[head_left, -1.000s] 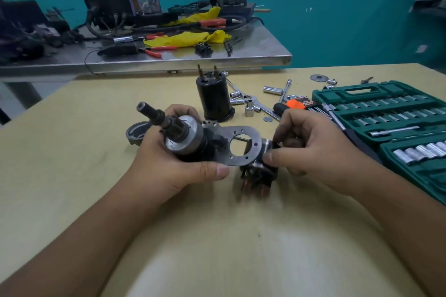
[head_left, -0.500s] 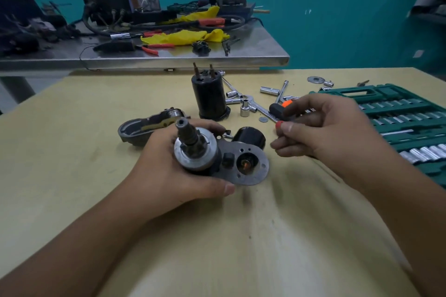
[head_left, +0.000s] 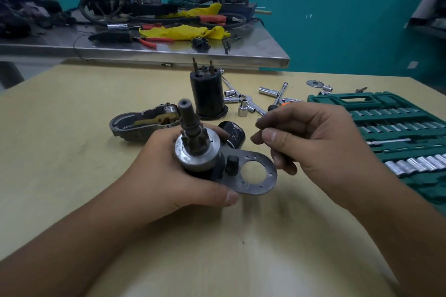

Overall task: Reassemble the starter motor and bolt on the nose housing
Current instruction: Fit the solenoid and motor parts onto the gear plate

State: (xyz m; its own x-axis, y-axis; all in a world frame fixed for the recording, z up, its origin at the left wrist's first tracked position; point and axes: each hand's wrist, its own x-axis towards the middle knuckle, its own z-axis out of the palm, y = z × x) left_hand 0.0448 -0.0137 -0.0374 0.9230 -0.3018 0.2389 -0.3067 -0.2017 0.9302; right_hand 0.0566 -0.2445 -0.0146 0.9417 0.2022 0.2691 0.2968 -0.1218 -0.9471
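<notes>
**Drive assembly up in the left hand, nose housing waiting behind it**

While my left hand (head_left: 169, 176) grasps the drive assembly (head_left: 198, 149) with its shaft pointing up and slightly away from me, the mounting plate (head_left: 255, 176) juts out toward my right hand (head_left: 313, 149). That hand hovers just beside the plate, fingers loosely curled; I cannot tell whether they pinch anything. Behind the left hand, the nose housing (head_left: 142, 123) lies open on the counter (head_left: 72, 152), long axis running left to right. My left hand is nearer it; I judge the shaft must enter it next.

Starter assembly (head_left: 200, 152) in left hand (head_left: 169, 176)
</notes>
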